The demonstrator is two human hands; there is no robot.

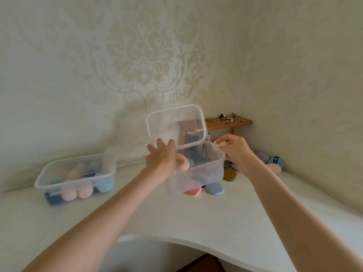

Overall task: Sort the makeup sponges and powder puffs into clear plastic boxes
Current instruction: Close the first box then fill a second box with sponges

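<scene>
My left hand [162, 157] is at the near-left rim of the open box [198, 169]; my fingers are stretched out over the edge, and a round peach puff [182, 162] sits right under my palm, touching it — I cannot tell if I am really holding it. My right hand [235, 152] is at the far-right corner of the open box; its fingers are curled and pinch a small pale pink sponge [218, 144] just above the rim. The clear lid [176, 126] stands up tilted behind the open box, leaning toward the wall.

Inside the open box I see a few flat puffs, blue and dark ones; they are blurry through the plastic. A blue oval puff [214, 188] and a red-pink puff [193, 191] lie on the white table [196, 218] just in front of the open box; a brown puff [229, 174] lies at its right side. More puffs [275, 163] — blue, purple and peach — sit farther right of the open box, in the corner.

Well to the left of the open box is a closed box [76, 177] full of peach, green and blue sponges. Behind the open box, to the right, is a small wooden shelf [229, 122] with little shiny bits on top.
</scene>
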